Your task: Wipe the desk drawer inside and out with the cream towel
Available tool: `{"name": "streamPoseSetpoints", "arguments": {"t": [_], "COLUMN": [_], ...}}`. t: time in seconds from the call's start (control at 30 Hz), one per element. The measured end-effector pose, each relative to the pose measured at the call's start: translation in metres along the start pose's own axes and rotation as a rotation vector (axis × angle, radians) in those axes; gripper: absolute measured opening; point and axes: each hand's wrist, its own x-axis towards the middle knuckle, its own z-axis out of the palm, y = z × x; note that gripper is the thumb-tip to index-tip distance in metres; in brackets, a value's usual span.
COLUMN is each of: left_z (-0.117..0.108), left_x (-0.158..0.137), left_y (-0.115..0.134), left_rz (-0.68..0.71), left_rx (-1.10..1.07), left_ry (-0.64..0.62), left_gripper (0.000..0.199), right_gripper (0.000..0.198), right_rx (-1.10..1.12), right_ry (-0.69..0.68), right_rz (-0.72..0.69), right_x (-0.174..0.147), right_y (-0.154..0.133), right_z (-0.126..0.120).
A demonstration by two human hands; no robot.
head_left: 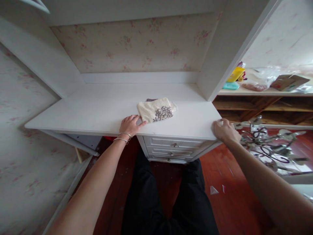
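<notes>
Head view looks down on a white table [102, 107] set into an alcove with flowered wallpaper, a small drawer unit [171, 148] beneath its front edge. A folded cream cloth [156, 110] with a dark ornamental print lies flat on the table, near the front edge and a little right of centre. The left hand [130, 124], two thin bangles on its wrist, rests palm down on the table with its fingers loosely spread, the fingertips touching the near left corner of the cloth; its grip is open and closed on nothing. The right hand [225, 130] sits at the table's front right corner, fingers curled over the edge as if steadying; its grip appears closed on the table edge itself. By the look of it, the cloth is about to be taken up or pressed down for wiping, and the hold is not yet made. A next move would likely call for the left fingers to slide onto the cloth and gather or flatten it. To the right, shelves carry assorted clutter.
</notes>
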Motion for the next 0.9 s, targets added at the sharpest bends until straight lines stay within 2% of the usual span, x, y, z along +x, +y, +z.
{"name": "streamPoseSetpoints", "arguments": {"t": [0.1, 0.23, 0.37, 0.47, 0.57, 0.9], "left_z": [0.001, 0.002, 0.004, 0.004, 0.003, 0.003], "left_x": [-0.001, -0.002, -0.002, -0.001, -0.002, -0.006], "left_y": [0.004, 0.006, 0.006, 0.005, 0.005, 0.007], "left_rz": [-0.016, 0.013, -0.038, -0.108, -0.095, -0.073], "left_rx": [0.016, 0.037, 0.072, 0.088, 0.077, 0.094], "left_ry": [0.026, 0.019, -0.018, -0.124, -0.214, -0.130], "left_gripper": [0.052, 0.047, 0.057, 0.069, 0.072, 0.069], "right_gripper": [0.061, 0.059, 0.058, 0.060, 0.064, 0.060], "right_rx": [-0.013, -0.009, -0.015, -0.039, -0.070, -0.054], "right_ry": [0.021, 0.046, 0.042, 0.007, -0.034, 0.025], "right_rz": [0.066, 0.083, 0.039, 0.048, 0.085, 0.083], "right_x": [-0.001, -0.004, -0.008, -0.010, -0.011, -0.015], "right_y": [-0.001, -0.002, -0.002, -0.004, -0.007, -0.005], "right_z": [-0.003, -0.006, -0.007, -0.010, -0.013, -0.014]}}
